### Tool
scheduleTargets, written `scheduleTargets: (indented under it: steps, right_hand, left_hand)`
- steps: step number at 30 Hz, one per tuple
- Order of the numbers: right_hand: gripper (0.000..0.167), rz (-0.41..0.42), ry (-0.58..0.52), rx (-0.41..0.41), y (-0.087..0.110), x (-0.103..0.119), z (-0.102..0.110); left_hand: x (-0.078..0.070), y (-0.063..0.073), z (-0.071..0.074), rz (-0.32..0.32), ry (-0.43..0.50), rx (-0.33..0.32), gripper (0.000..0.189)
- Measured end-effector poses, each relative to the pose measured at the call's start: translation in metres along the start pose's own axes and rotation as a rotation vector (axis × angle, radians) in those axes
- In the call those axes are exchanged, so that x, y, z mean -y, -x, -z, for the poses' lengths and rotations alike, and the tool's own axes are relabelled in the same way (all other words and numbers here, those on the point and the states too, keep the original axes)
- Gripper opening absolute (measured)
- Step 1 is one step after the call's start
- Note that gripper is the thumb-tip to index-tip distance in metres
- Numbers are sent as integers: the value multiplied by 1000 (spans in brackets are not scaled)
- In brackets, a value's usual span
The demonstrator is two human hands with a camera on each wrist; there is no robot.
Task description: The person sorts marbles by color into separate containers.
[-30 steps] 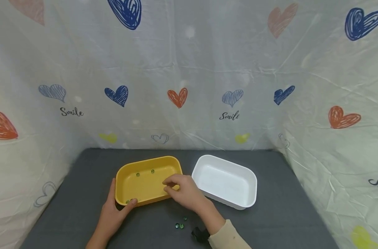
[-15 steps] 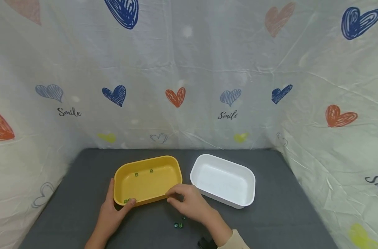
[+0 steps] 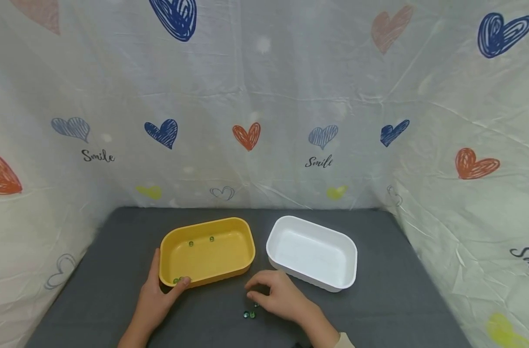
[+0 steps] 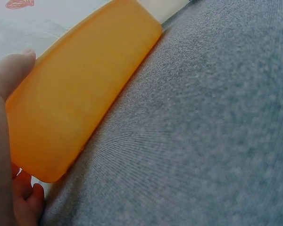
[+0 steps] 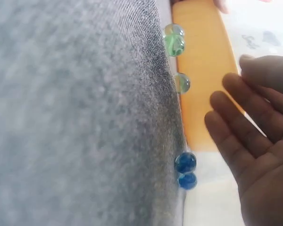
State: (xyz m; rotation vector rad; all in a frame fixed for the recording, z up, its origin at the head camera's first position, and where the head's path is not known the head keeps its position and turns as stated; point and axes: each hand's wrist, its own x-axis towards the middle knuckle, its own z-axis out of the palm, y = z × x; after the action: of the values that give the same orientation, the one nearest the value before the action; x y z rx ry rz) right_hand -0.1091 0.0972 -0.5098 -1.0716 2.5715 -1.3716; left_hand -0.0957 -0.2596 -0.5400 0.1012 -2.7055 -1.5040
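My left hand point(image 3: 157, 295) holds the yellow tray point(image 3: 208, 256) at its near left corner, thumb on the front rim and fingers along the left side. In the left wrist view, the thumb point(image 4: 16, 68) lies against the tray's upper edge. Green marbles point(image 3: 191, 244) lie inside the tray. My right hand point(image 3: 282, 297) hovers over the cloth with loosely bent fingers, holding nothing. Close beside it lie loose green marbles point(image 3: 252, 315). The right wrist view also shows two blue marbles point(image 5: 186, 162) on the cloth, which the head view does not show.
To the right of the yellow tray stands a white tray point(image 3: 314, 253), with nothing visible inside. Dark grey cloth point(image 3: 203, 319) covers the table. Behind and at the sides hangs a pale curtain point(image 3: 282, 96) printed with hearts.
My right hand has moved from over the yellow tray's right end, down and right to above the loose marbles. My left hand and both trays stay in place.
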Motion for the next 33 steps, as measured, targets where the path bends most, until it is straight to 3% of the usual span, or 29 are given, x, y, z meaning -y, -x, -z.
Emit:
scheduleTargets:
  steps: [11, 21, 33]
  right_hand:
    - [14, 162, 90, 66, 13, -14, -1]
    - [17, 202, 183, 120, 17, -19, -4]
    - [14, 268, 202, 129, 18, -27, -4]
  left_hand:
    - [3, 0, 1, -2, -4, -2, 124]
    - [2, 1, -1, 5, -3, -3, 125]
    - [0, 0, -1, 21, -5, 2, 126]
